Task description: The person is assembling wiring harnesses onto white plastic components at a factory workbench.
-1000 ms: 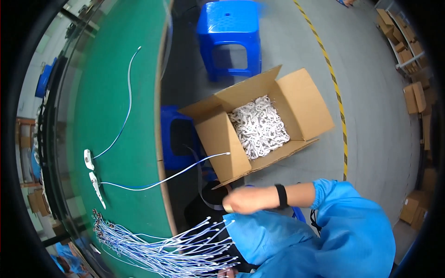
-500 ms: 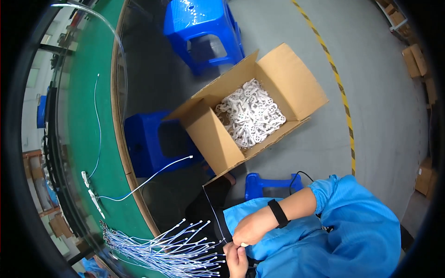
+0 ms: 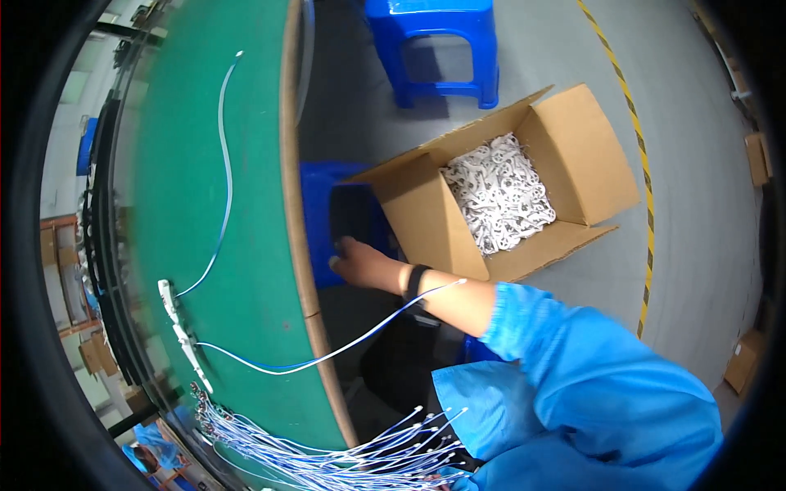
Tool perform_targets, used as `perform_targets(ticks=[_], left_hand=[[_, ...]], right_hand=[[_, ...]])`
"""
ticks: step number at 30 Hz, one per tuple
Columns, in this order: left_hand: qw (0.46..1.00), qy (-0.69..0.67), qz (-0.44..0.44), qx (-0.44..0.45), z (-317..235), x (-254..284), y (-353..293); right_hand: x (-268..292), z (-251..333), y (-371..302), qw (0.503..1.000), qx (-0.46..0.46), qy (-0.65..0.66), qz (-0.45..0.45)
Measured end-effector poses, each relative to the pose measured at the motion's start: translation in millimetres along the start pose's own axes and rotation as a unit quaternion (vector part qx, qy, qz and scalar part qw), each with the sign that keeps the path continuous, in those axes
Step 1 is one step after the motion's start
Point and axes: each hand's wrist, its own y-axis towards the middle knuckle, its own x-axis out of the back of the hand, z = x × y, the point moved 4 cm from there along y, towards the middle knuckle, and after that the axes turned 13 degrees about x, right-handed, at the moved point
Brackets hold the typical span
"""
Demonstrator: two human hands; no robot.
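Observation:
My right hand (image 3: 367, 263), with a black band on its wrist, is stretched out beyond the green bench's edge, above a blue stool (image 3: 315, 221). Its fingers look curled in, and whatever they hold is too dark and small to name. Of my left hand (image 3: 442, 483) only a sliver shows at the lower edge, by the tips of a bundle of thin blue-and-white cables (image 3: 327, 462). On the bench lie white plastic pieces (image 3: 187, 344); one cable (image 3: 282, 370) runs from them past the edge, across the view of my right forearm. Another cable (image 3: 226, 164) curves toward the far end.
An open cardboard box (image 3: 585, 155) holds many small white plastic parts (image 3: 501, 196), right of the bench (image 3: 246, 229). A second blue stool (image 3: 434, 49) stands beyond it. Yellow-and-black tape (image 3: 639, 139) marks the grey floor. A wooden strip (image 3: 291, 147) edges the bench.
My right hand has left my left hand and swung up and leftward toward the stool. My left hand has dropped almost out of view. The whole view has shifted, with the bench now farther right.

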Motion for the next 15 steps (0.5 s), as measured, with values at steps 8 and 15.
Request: perform_targets(ticks=[8,15], left_hand=[[0.997,0.030,0.037,-0.059,5.5,-83.1,90.8],[0.991,0.082,0.050,-0.093,4.3,-130.4,156.7]], right_hand=[[-85.0,-38.3,83.9,0.976,-0.134,-0.078,-0.152],[-126.5,-57.6,85.7,0.972,-0.098,-0.145,-0.156]])
